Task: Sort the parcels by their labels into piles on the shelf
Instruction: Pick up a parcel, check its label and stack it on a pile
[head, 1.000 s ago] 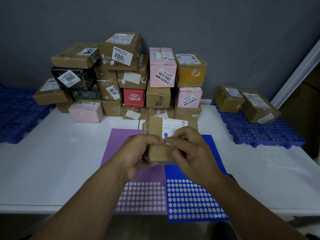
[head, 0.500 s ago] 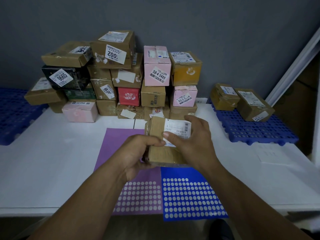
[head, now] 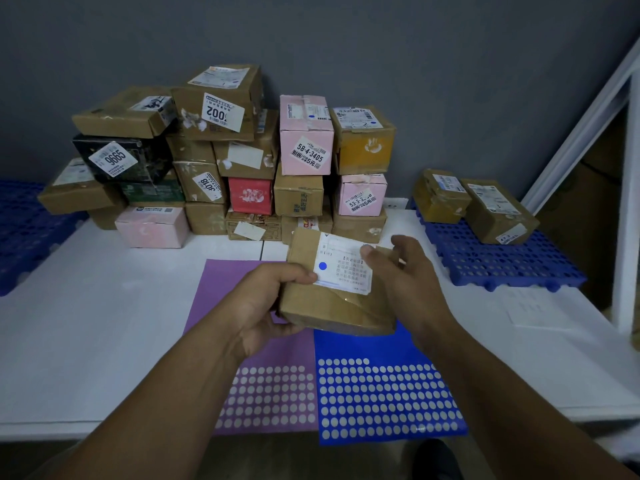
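Observation:
A brown cardboard parcel is held above the table's middle. Its white label carries a blue round sticker. My left hand grips the parcel's left end, thumb on top by the sticker. My right hand lies against the parcel's right side, thumb on the label, fingers spread and mostly straight. Behind it stands a stack of parcels in brown, pink, red and black against the grey wall.
A purple sticker sheet and a blue sticker sheet lie on the white table. A blue perforated tray at the right bears two brown parcels. Another blue tray is at the left. A white shelf frame stands at far right.
My right hand lifted off the label's front and moved to the parcel's right side, uncovering the blue sticker. The parcel has tilted slightly; the left hand keeps its grip.

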